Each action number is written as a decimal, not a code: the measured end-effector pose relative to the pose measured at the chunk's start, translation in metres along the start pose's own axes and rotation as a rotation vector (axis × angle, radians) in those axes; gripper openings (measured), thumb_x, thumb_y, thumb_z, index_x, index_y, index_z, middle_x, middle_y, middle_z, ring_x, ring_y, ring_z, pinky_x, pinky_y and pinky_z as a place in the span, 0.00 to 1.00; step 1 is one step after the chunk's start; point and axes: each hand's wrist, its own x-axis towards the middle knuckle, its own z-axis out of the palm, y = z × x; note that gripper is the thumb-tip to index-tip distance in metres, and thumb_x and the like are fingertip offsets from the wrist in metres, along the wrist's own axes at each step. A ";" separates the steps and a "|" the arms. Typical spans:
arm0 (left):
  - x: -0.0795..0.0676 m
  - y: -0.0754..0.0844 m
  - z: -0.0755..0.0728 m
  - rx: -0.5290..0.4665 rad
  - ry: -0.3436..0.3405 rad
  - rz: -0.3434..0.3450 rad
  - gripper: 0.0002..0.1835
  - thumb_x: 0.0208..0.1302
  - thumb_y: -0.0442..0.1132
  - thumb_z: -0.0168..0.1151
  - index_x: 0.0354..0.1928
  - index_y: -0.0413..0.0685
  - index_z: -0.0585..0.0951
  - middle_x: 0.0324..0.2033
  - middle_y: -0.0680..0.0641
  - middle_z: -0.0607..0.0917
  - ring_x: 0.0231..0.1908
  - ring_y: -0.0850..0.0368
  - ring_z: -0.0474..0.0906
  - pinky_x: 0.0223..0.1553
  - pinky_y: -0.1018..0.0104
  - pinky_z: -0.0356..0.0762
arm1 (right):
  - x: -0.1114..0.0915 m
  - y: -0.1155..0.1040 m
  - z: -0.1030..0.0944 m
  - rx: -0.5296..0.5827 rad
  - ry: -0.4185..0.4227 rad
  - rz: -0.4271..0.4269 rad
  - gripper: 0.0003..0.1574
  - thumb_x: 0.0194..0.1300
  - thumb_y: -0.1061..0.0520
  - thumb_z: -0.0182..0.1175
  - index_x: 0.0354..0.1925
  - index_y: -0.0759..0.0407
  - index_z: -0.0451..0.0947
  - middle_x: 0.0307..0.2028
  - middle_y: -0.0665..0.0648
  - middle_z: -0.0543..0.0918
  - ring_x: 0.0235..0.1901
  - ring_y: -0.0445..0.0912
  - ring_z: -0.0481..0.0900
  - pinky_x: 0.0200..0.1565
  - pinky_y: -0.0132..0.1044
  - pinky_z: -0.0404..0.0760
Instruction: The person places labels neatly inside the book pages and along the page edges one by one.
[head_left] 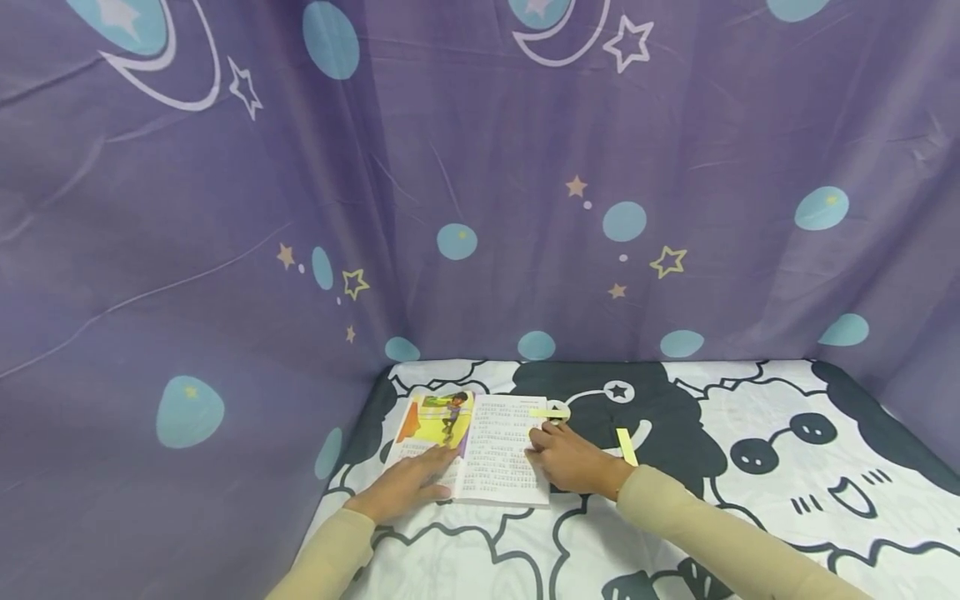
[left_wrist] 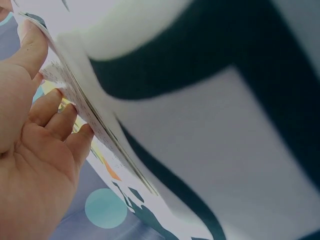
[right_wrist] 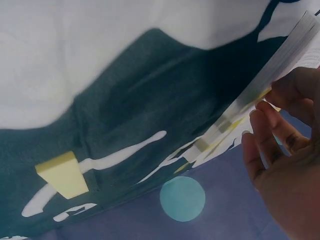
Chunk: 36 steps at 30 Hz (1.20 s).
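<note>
A book (head_left: 498, 471) is lying open on the printed cloth (head_left: 450, 562), in front of the person and between the two hands. Its left page is showing a bright picture (head_left: 431, 417) of a figure on yellow, and its right page is carrying lines of small print.

The left hand (head_left: 408, 482) is resting on the lower part of the left page, its fingers lying apart and its thumb pointing toward the fold near the bottom edge. The right hand (head_left: 573, 457) is bending its fingers at the right edge of the right page. In the right wrist view its thumb and forefinger are almost meeting there, and a yellow sliver (right_wrist: 265, 93) is showing at their tips; whether they are pinching it or the page, I cannot tell.

Just above the right hand, a yellow strip (head_left: 549, 413) is lying across the right page's edge, its outer end jutting past the paper. A yellow pad (head_left: 627, 447) is sitting on a dark patch of the cloth, near the right wrist. Light sleeves (head_left: 697, 517) are covering both forearms. Behind, a purple curtain (head_left: 525, 150) is hanging, printed with stars, moons and blue spots.
</note>
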 end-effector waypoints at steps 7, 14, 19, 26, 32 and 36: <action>0.002 0.000 -0.001 0.003 -0.008 -0.030 0.38 0.72 0.56 0.61 0.79 0.53 0.64 0.75 0.38 0.65 0.75 0.38 0.60 0.72 0.37 0.60 | 0.005 -0.003 -0.006 -0.050 -0.050 0.017 0.12 0.76 0.56 0.58 0.44 0.59 0.87 0.36 0.49 0.74 0.39 0.46 0.69 0.44 0.42 0.77; 0.002 0.001 0.001 -0.001 -0.013 -0.010 0.38 0.72 0.55 0.61 0.79 0.52 0.64 0.75 0.37 0.65 0.75 0.39 0.60 0.72 0.36 0.60 | -0.002 0.001 -0.005 -0.066 -0.024 -0.039 0.09 0.68 0.55 0.66 0.45 0.52 0.89 0.35 0.50 0.77 0.36 0.45 0.68 0.41 0.40 0.78; 0.001 0.001 0.001 0.003 -0.007 -0.005 0.38 0.73 0.55 0.60 0.79 0.52 0.64 0.75 0.37 0.65 0.75 0.38 0.60 0.71 0.34 0.60 | -0.009 0.004 -0.004 0.044 -0.007 -0.033 0.12 0.68 0.56 0.67 0.49 0.47 0.89 0.40 0.50 0.81 0.38 0.45 0.70 0.44 0.40 0.78; 0.002 0.000 0.000 0.011 -0.005 -0.008 0.38 0.73 0.55 0.60 0.79 0.52 0.64 0.76 0.37 0.64 0.75 0.38 0.60 0.72 0.36 0.60 | -0.025 0.014 -0.008 0.150 0.006 0.007 0.16 0.68 0.58 0.67 0.53 0.46 0.88 0.45 0.49 0.81 0.45 0.46 0.74 0.49 0.45 0.79; 0.002 0.000 0.000 0.008 -0.005 -0.013 0.38 0.72 0.55 0.61 0.79 0.51 0.64 0.75 0.37 0.64 0.75 0.38 0.60 0.73 0.37 0.60 | -0.044 0.030 -0.011 0.133 0.043 0.040 0.11 0.64 0.55 0.73 0.46 0.48 0.90 0.41 0.47 0.83 0.41 0.44 0.74 0.43 0.42 0.77; 0.002 -0.001 0.001 -0.001 -0.001 -0.014 0.37 0.72 0.55 0.61 0.79 0.52 0.64 0.75 0.36 0.64 0.75 0.38 0.60 0.73 0.38 0.60 | -0.059 0.040 -0.014 0.149 0.025 0.084 0.09 0.61 0.53 0.76 0.42 0.49 0.90 0.39 0.45 0.84 0.40 0.43 0.74 0.41 0.42 0.78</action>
